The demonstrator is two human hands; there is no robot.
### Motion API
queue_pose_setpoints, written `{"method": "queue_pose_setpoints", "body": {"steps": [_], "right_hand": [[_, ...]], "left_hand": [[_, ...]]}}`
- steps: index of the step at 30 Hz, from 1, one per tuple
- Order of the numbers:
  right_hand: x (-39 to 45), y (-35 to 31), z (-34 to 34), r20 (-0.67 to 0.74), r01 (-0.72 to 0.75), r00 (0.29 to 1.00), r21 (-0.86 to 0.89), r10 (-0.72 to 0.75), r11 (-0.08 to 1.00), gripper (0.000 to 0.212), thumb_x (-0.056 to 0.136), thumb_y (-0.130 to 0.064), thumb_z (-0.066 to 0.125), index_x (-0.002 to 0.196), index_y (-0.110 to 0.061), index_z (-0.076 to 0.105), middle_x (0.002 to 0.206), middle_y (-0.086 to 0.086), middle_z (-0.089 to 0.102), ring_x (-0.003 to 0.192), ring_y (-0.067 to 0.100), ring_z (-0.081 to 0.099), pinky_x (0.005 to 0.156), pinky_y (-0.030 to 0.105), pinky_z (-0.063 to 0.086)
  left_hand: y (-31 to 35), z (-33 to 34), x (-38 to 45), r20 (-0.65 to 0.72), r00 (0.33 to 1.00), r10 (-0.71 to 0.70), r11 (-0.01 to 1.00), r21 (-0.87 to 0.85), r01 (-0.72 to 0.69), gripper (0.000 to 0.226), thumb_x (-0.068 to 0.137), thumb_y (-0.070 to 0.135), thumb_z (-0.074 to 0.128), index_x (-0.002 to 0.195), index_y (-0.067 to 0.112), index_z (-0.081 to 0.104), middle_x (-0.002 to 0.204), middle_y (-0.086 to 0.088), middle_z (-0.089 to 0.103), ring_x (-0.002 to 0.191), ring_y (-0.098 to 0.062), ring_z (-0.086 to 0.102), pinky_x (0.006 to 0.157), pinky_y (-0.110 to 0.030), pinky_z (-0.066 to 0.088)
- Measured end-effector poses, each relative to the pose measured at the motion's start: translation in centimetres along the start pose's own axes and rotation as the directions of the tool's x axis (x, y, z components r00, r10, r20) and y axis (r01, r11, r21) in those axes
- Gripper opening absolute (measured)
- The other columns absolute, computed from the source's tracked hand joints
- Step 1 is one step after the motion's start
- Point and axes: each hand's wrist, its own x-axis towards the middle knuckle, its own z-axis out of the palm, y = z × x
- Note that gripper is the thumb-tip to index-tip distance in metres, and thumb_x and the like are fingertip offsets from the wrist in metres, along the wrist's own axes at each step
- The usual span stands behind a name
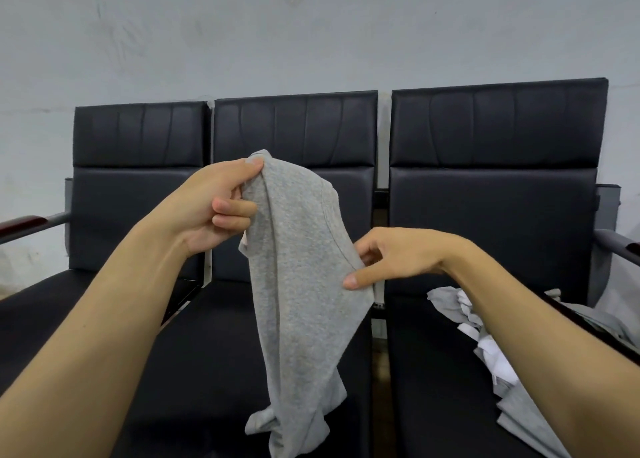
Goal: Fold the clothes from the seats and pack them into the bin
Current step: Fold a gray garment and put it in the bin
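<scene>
Grey garment [298, 284] pinched by left hand [211, 204] fingers at top, right hand [394, 256] fingers lower.

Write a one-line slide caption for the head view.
Both hands hold up a grey shirt over black seats.

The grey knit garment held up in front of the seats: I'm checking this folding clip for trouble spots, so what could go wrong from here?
1. The left hand only pinches the top edge of the grey knit garment, and the right hand grips one side seam; it may slip and drop.
2. Its bunched lower end hangs over the black padded middle seat, so a fold may come out uneven.
3. The loose pile of grey and white clothes lies under the right forearm and might be dragged.
</scene>
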Motion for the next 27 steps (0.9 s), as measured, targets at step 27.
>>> {"method": "queue_pose_setpoints", "body": {"steps": [27], "right_hand": [[-0.1, 1.7, -2.4, -0.65, 0.057, 0.76, 0.062, -0.003, 0.996, 0.013, 0.095, -0.043, 0.073, 0.094, -0.031, 0.077, 0.087, -0.012, 0.077, 0.084, 0.003, 0.07, 0.081, 0.024, 0.049]], "left_hand": [[-4.5, -3.9, 1.3, -0.188, 0.982, 0.027, 0.871, 0.486, 0.07, 0.058, 0.092, 0.021, 0.079, 0.141, 0.032, 0.051, 0.049, 0.005, 0.048, 0.044, -0.009, 0.033, 0.042, -0.02, 0.027]]}}
